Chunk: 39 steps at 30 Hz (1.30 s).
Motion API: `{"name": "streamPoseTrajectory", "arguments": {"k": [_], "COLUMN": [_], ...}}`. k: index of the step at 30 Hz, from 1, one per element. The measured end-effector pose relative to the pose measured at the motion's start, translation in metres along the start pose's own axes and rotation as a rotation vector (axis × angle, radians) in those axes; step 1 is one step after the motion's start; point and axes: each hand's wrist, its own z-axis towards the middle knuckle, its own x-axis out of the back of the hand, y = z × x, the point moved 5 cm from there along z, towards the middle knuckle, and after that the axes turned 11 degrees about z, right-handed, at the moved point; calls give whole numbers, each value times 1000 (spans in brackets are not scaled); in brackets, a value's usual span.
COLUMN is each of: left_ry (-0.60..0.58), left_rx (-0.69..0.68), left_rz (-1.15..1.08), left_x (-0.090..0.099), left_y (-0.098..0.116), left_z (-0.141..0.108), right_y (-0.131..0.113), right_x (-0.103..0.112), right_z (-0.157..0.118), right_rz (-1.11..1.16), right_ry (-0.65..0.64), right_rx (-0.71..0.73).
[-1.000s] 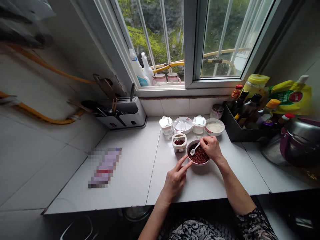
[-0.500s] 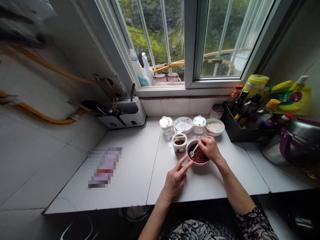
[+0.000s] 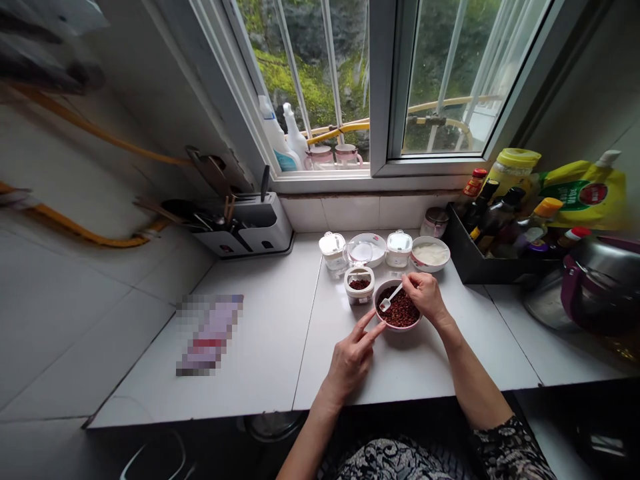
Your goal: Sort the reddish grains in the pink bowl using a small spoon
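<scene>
Between finger and thumb, my right hand (image 3: 425, 295) pinches the handle of a small white spoon (image 3: 394, 295). The spoon's head is over a bowl (image 3: 403, 329) of dark red dried bits, perhaps peppercorns (image 3: 403, 309), with a few in its scoop. My left hand (image 3: 353, 357) stretches two fingers to the bowl's near left rim and touches it, its other fingers curled. Just left of the bowl stands an open jar (image 3: 359, 293) with similar red bits inside, its clear lid (image 3: 358, 253) tipped back.
Behind stand two white-lidded jars (image 3: 332, 245) (image 3: 399, 243), a white plate (image 3: 376, 246) and a bowl of white grains (image 3: 431, 255). At the right are a dark box of bottles (image 3: 475, 267) and a metal pot (image 3: 545, 300). A utensil holder (image 3: 265, 233) stands at the left.
My right hand has shifted slightly right, and more of the spoon's handle shows. The spoon's head stays over the bowl's left part. My left hand has hardly moved.
</scene>
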Motion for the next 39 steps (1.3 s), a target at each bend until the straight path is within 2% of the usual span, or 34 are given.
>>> {"name": "streamPoseTrajectory", "arguments": {"k": [5, 13, 21, 29, 32, 36, 39], "left_ry": [-21, -7, 1, -7, -14, -48, -38], "left_rx": [13, 5, -9, 7, 14, 27, 28], "left_rz": [6, 20, 29, 27, 23, 30, 28], "left_x": [-1, -1, -1, -3, -3, -5, -5], "left_y": [-1, -1, -1, -2, -2, -4, -4], "left_z": [0, -1, 0, -1, -1, -2, -2], "right_y": [2, -2, 9, 0, -15, -46, -64], "right_x": [0, 0, -1, 3, -2, -14, -27], "right_z": [-1, 0, -3, 9, 16, 16, 9], "right_rz": [45, -51, 121, 218, 192, -38, -187], "right_ry": [-24, 4, -5, 103, 131, 161, 98], "right_rx": [-55, 22, -150, -225, -154, 127, 322]}}
